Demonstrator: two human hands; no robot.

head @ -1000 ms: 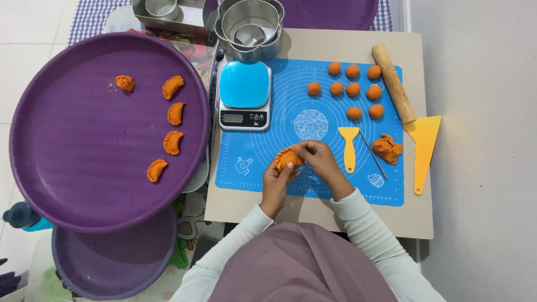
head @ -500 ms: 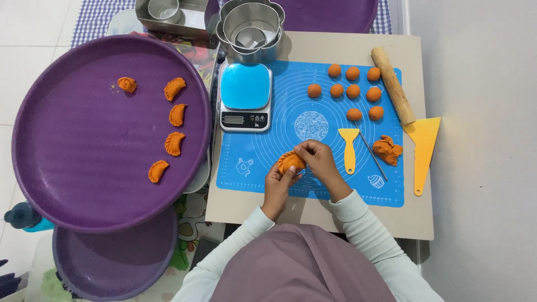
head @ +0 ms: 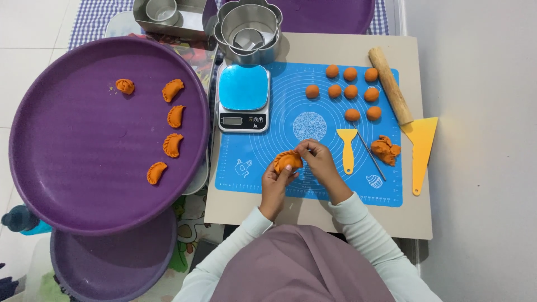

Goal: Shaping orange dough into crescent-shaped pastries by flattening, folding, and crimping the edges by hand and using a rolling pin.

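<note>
Starting at far left: big purple tray (head: 67, 168), bearing five orange folded pastries (head: 173, 115), four in a curved column and one apart at upper left. Below it, second purple tray (head: 106, 263), partly covered. Next, scale (head: 243, 98) with blue top, straddling upper left edge of blue mat (head: 251, 162); nested metal cutters (head: 249, 28) just above. At mat's lower middle, left hand (head: 275, 182) cradling orange pastry (head: 287, 161) from beneath, fingers curled closed around it. Right hand (head: 317, 162) touching same pastry at its upper right rim, thumb and forefinger pinched tight on the edge. Further right: nine orange dough balls (head: 351, 92), small yellow scraper (head: 347, 148), thin metal pick (head: 371, 155), lump of dough scraps (head: 386, 149). Rolling pin (head: 390, 85) lying diagonally at mat's right edge, larger yellow scraper (head: 419, 145) beside it.
</note>
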